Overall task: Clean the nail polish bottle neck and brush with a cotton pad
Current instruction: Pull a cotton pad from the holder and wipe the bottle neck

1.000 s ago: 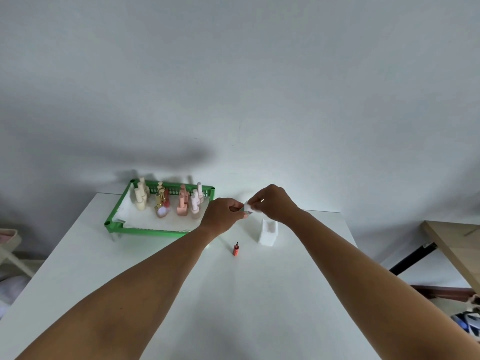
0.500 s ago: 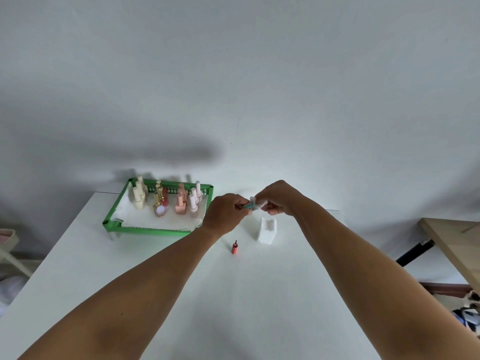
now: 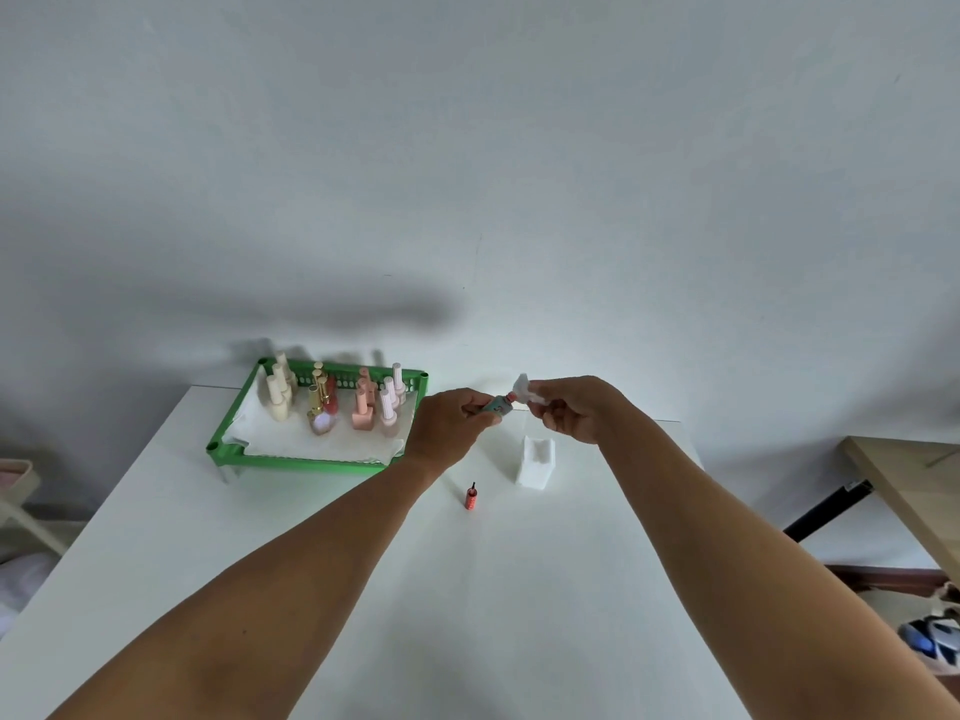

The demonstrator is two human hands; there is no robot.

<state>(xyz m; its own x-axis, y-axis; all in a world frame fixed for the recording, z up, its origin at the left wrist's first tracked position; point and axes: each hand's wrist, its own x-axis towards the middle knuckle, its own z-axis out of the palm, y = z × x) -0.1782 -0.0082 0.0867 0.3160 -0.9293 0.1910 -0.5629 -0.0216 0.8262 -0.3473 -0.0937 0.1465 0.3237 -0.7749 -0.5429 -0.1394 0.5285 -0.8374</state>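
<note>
Two bare hands are working above the white counter (image 3: 363, 589). One bottle (image 3: 497, 404) is lying tilted in the left hand (image 3: 447, 426), neck pointing right toward the right hand (image 3: 576, 410). The left grip is clamping around the bottle's body, fingers closed. One cotton pad (image 3: 525, 388) is sitting pinched in the right grip, fingertips together on it, the pad touching the bottle's neck end. One cap with brush (image 3: 471, 497) is standing upright on the counter, below and between the hands, apart from both. One white pad stack (image 3: 535, 462) is resting just right of the cap. One green tray (image 3: 311, 454) is sitting at far left, holding roughly ten bottles (image 3: 332, 402); the exact count is unclear because they overlap.
</note>
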